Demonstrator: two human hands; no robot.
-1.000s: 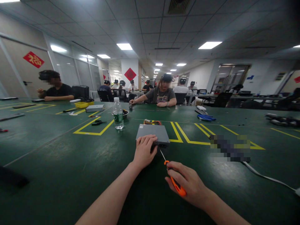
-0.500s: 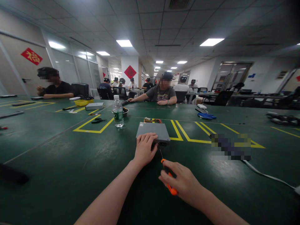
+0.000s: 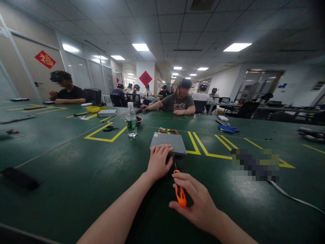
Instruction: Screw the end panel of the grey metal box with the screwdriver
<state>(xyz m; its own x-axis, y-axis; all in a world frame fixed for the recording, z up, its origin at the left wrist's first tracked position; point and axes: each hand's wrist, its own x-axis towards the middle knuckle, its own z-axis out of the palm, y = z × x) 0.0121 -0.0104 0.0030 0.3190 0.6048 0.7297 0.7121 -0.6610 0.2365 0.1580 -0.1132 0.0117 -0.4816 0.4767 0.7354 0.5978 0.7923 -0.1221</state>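
Spreading across most of the lower frame, the green table [image 3: 76, 176] carries the action, and right of centre sits the grey metal box [image 3: 169, 140], lying flat, unmoved on the table over the last second. Over its near left corner goes the left hand [image 3: 159, 162], fingers close together on top, thumb by the near face, same hold as before! Lower centre, the right hand [image 3: 200, 203] has loosened: fingers spread in an open curl around the screwdriver [image 3: 180, 195], thumb lower down; whether the thumb touches, I can't tell. And that orange handle, slanting to the lower right a second ago, now stands closer to upright in the frame, which looks like a regrip mid-turn. Its thin shaft [image 3: 175, 165] points at the box's near face; tip contact can't be made out.
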